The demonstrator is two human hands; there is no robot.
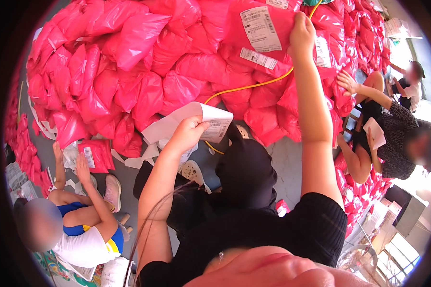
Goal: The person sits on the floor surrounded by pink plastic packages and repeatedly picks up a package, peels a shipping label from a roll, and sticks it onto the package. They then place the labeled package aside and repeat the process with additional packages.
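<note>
My left hand [187,135] is closed on a white label sheet [216,125], its thumb pressed on the printed part. The sheet's blank portion curls out to the left of the hand. Stretched far forward, my right hand [302,34] has its fingers closed at the right edge of a pink mailing bag [234,33]. That bag lies on a big heap of similar bags and carries a large white label [261,29] with a smaller label [258,59] below it. The right fingertips are partly hidden.
A pink heap [143,71] of mailing bags spreads across the front. A yellow cord [254,87] runs over it toward the floor. One person [84,239] sits at left, hands at a pink bag [96,156]; another person [392,148] sits at right with white paper. A third [409,86] is farther right.
</note>
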